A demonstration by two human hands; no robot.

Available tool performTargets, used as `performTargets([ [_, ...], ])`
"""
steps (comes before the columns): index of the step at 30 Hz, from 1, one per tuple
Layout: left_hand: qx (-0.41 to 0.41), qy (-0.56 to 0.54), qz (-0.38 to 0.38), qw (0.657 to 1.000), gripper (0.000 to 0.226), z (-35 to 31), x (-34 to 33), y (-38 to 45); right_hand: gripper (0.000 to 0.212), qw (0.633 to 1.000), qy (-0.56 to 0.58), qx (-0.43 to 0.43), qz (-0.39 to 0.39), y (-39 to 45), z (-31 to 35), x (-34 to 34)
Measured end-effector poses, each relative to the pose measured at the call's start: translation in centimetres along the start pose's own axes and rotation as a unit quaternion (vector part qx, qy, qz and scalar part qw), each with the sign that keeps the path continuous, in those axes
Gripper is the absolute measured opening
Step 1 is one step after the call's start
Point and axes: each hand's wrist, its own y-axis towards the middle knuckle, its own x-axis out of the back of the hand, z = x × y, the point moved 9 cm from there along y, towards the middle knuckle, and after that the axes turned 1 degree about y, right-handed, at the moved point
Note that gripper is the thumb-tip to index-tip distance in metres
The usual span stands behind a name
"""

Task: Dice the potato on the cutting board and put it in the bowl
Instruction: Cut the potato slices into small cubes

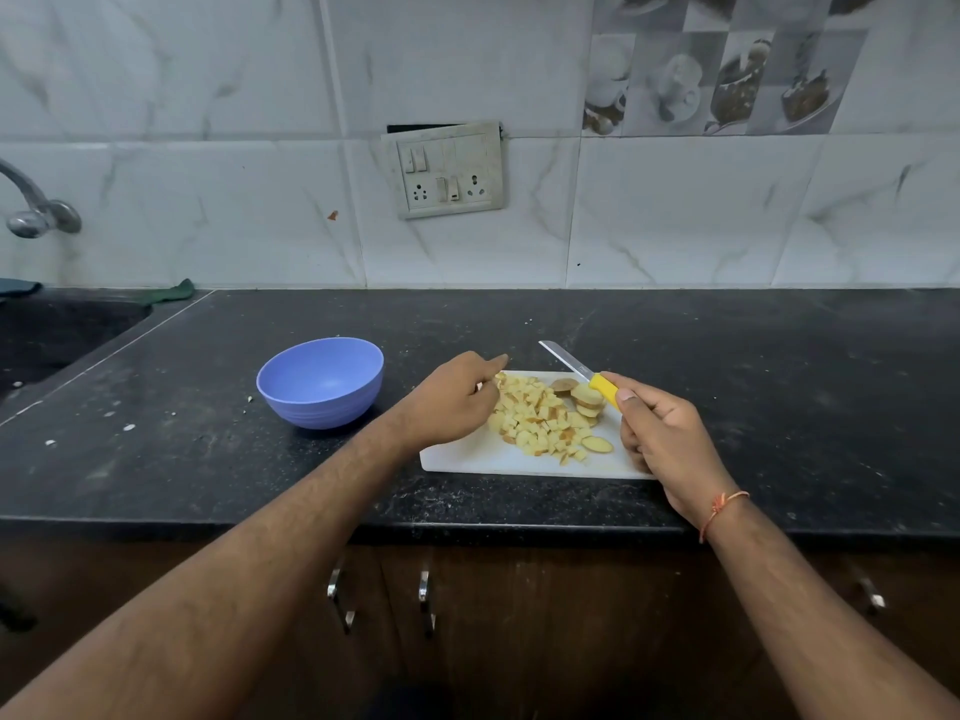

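Right hand [660, 433] wraps the yellow handle of the knife [582, 370], fingers curled tight round it, blade lifted clear and pointing up and away from the board [457, 454]. Left hand [457, 394] hovers at the near-left edge of the dice [535, 418], fingers loosely bent and the forefinger stretched out past the pile; whether the fingertips pinch a piece, I cannot tell, they are hidden behind the hand. Just under the knife hand's thumb sit a few slices [587, 397] not yet cut down, plus one loose slice at the near edge of the pile. The bowl [321, 381] waits empty, beside the left wrist, apart from the board. So dicing looks nearly done, transfer not begun. The risks: those stacked slices could slide under the blade if unsteadied, the left fingers lie close to the cutting spot, and cubes swept toward the bowl could spill across the gap onto the counter [779, 356].
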Motion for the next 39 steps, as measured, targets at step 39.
performTargets([
  [39, -0.017, -0.162, -0.01, 0.987, 0.031, -1.4, -0.4, 4.7, 0.028, 0.994, 0.108, -0.02, -0.019, 0.5, -0.6, 0.7],
])
